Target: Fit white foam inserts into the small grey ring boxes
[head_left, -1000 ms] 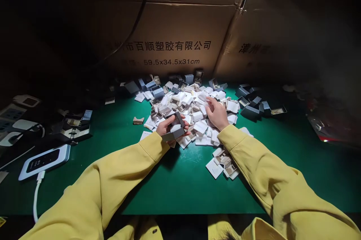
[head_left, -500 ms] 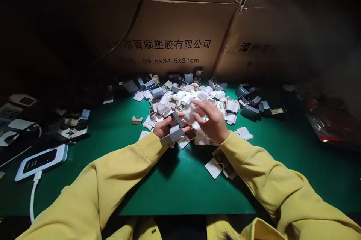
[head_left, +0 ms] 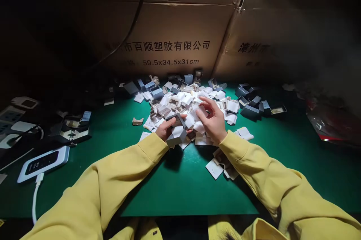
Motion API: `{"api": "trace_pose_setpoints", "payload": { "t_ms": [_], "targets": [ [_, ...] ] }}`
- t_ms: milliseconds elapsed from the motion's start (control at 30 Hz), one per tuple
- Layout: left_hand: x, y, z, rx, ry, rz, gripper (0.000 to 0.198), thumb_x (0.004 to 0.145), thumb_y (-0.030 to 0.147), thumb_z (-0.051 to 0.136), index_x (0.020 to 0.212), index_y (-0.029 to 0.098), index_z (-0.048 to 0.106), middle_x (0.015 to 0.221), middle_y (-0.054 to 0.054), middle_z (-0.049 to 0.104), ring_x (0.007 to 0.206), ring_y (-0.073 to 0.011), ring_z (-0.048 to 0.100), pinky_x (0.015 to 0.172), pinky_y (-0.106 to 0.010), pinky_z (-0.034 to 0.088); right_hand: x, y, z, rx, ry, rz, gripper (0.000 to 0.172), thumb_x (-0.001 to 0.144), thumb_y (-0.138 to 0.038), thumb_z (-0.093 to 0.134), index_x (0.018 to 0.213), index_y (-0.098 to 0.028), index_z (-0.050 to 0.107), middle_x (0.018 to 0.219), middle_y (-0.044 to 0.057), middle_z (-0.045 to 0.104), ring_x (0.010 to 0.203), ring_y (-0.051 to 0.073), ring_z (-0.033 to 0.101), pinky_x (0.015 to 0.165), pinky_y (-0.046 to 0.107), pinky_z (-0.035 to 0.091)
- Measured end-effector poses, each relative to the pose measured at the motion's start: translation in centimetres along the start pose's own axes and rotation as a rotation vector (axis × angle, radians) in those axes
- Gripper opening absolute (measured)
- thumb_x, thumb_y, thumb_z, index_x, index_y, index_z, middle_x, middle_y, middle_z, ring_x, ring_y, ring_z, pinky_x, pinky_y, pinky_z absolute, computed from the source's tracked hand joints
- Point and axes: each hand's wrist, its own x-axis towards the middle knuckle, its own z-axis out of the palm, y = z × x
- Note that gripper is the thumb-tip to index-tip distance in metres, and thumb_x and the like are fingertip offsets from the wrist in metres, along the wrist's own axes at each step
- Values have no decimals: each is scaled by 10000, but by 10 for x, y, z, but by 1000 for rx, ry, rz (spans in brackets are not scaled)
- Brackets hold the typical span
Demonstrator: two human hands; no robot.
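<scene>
Looming at the back, brown cardboard cartons [head_left: 180,22] wall in the work spot, printed with dark lettering, and a dark cord [head_left: 135,22] hangs across one of them. Most of the room around is sunk in near-black, with the light pooled on the middle. Below spreads a green tabletop [head_left: 169,191], smooth, with faint pale scuffs near its centre. Two yellow sleeves [head_left: 113,180] reach in over its near edge. Towards the far side, I see a bright pile of white card pieces [head_left: 183,99], some showing brown faces, with small dark boxes [head_left: 251,111] strewn behind it and to the right. On the person's left lie a white device [head_left: 43,164] with a dark panel and the white cable [head_left: 34,198] plugged into it.

The right hand [head_left: 213,120] is over the pile, thumb and fingers curled to a narrow gap beside a white piece; whether it is gripped, I can't tell. The left hand [head_left: 165,129] has its fingers wrapped around an open grey box [head_left: 177,138], at the pile's near edge. That box looks matt and rectangular, its two halves spread apart, with something white showing in the nearer half; finer detail is too small to make out.
</scene>
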Motion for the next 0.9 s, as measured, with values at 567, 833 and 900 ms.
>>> {"api": "trace_pose_setpoints", "payload": {
  "t_ms": [567, 833, 900],
  "targets": [
    [-1, -1, 4, 52, 7, 45, 288, 710, 289, 627, 902, 78, 669, 750, -91, 651, 758, -220, 636, 872, -476, 472, -9, 23, 9, 76, 145, 53, 315, 795, -334, 545, 1089, -226, 517, 1071, 74, 562, 921, 169, 567, 846, 341, 502],
    [-4, 3, 9, 68, 86, 46, 252, 758, 287, 558, 808, 79, 692, 723, -82, 665, 734, -204, 629, 825, -420, 505, -12, 18, 8, 125, 85, 42, 321, 785, -321, 568, 1094, -245, 521, 1020, 48, 571, 923, 161, 565, 775, 293, 517],
    [-3, 4, 10, 42, 163, 30, 285, 806, 285, 492, 757, 82, 686, 712, -85, 667, 742, -212, 637, 809, -400, 516, -13, 18, 8, 123, 83, 60, 327, 780, -325, 572, 1093, -247, 521, 1001, 44, 574, 903, 157, 573, 744, 281, 521]
  ]
}}
